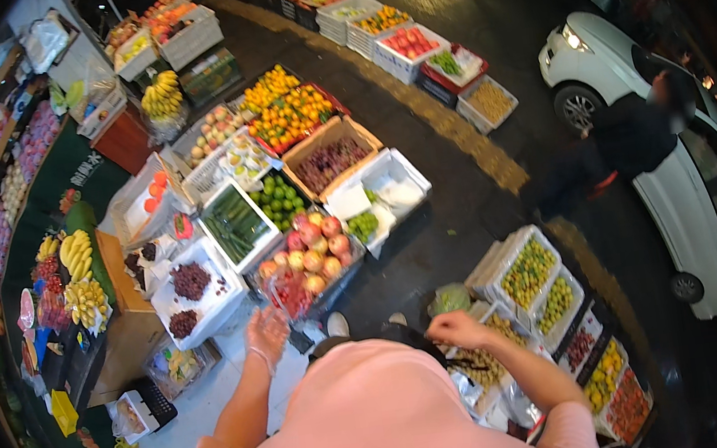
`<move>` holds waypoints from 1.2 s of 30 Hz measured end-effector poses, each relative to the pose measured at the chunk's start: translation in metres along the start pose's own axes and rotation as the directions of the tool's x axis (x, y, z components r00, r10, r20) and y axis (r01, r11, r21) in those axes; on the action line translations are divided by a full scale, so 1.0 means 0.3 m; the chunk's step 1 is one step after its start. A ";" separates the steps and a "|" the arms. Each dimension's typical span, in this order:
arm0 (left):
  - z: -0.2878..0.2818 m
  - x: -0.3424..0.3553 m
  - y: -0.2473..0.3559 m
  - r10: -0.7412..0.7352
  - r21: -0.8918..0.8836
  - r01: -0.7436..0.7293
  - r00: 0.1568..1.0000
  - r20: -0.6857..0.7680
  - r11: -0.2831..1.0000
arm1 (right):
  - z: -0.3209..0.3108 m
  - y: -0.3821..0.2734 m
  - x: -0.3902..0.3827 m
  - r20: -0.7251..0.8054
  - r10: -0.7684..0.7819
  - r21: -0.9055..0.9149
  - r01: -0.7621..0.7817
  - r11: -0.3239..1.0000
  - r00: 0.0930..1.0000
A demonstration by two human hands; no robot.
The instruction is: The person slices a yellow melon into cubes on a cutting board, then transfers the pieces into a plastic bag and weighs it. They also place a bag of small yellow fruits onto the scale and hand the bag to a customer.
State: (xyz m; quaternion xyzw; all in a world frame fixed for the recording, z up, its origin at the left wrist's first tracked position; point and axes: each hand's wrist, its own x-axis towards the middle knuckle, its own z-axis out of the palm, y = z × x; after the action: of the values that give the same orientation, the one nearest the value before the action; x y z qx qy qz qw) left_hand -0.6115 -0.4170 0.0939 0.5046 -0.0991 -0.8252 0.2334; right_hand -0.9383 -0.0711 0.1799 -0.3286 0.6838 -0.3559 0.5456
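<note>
Two containers nearest you, both long axes slanting lower left to upper right: white box of dark grapes [219,311], ahead and left of your left hand [266,334]; crate of round red fruit [340,278], just ahead and right, reddish see-through plastic [288,295] at its near corner. Your left hand is partly open, fingers forward; cannot tell whether it grips anything. Your right hand [457,330], well apart, curls loosely, contents hidden.

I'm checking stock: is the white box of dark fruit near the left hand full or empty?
Partly filled: two piles of dark fruit lie in the white box, with bare white showing around them.
</note>
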 end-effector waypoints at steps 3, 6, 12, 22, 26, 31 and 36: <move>0.042 0.015 -0.024 -0.029 0.025 0.029 0.999 0.016 0.999 | -0.065 0.257 -0.011 -0.317 0.287 0.578 -0.056 0.814 0.904; 0.019 0.015 -0.021 -0.028 0.058 0.028 1.000 0.007 0.998 | 0.115 0.761 0.143 -0.056 0.279 0.665 -0.172 0.727 0.959; 0.035 -0.007 -0.005 -0.010 0.101 0.015 0.999 -0.051 0.995 | 0.206 0.201 0.134 0.209 0.237 0.833 -0.300 0.465 0.949; 0.065 0.002 0.026 0.045 0.177 -0.034 0.997 -0.059 0.984 | 0.267 0.494 0.377 0.249 0.360 0.608 -0.434 0.664 0.899; 0.099 -0.045 0.008 0.058 0.208 -0.054 0.998 -0.013 0.977 | 0.255 0.486 0.352 0.122 0.380 0.475 -0.391 0.789 0.917; 0.034 -0.069 -0.028 0.063 0.162 -0.050 0.995 -0.076 0.986 | 0.267 0.393 0.294 0.125 0.369 0.431 -0.386 0.816 0.921; -0.007 -0.077 -0.047 0.058 0.142 -0.045 0.994 -0.091 0.989 | 0.246 0.165 0.183 0.147 0.435 0.368 -0.458 0.809 0.888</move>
State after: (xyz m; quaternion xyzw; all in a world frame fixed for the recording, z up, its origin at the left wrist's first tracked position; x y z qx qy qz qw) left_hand -0.6049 -0.3933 0.1056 0.5554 -0.1584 -0.7852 0.2233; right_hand -0.8793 -0.1003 0.0987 -0.0523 0.6408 -0.3380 0.6873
